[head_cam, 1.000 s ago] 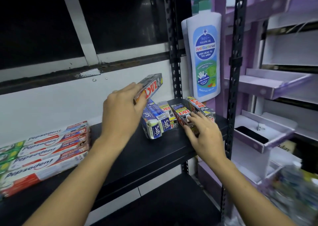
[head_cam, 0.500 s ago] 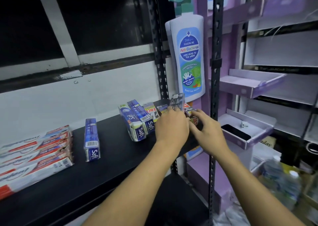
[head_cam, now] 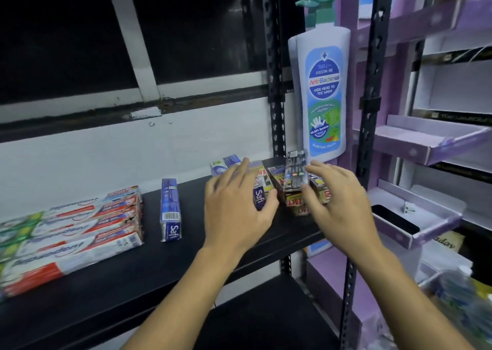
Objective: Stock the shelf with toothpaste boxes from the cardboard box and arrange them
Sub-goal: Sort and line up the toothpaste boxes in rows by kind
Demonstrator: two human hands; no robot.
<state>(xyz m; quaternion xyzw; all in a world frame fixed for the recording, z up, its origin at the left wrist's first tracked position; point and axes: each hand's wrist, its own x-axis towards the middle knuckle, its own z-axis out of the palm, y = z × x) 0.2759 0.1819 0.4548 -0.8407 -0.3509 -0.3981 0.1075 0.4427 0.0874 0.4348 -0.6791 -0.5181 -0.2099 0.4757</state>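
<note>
A black metal shelf (head_cam: 186,256) holds the toothpaste boxes. Several Pepsodent boxes (head_cam: 74,232) lie stacked at its left end, and one blue Safi box (head_cam: 170,211) lies alone beside them. At the right end, more Safi boxes (head_cam: 259,197) are partly hidden behind my left hand (head_cam: 234,208), which hovers over them with spread fingers. A group of dark Zact boxes (head_cam: 295,205) sits next to them, with one Zact box (head_cam: 295,173) on top. My right hand (head_cam: 338,203), fingers spread, touches the right side of the Zact group. The cardboard box is out of view.
A large body-wash bottle display (head_cam: 323,91) hangs behind the Zact boxes. A black perforated upright (head_cam: 370,110) stands just right of my right hand. Purple cardboard display trays (head_cam: 426,147) fill the right side. A lower black shelf (head_cam: 266,309) lies beneath; blurred bottles (head_cam: 458,296) sit bottom right.
My left hand carried a Zact box rightwards, set it on the Zact group and let go, then drew back to the left. My right hand stayed by the Zact boxes.
</note>
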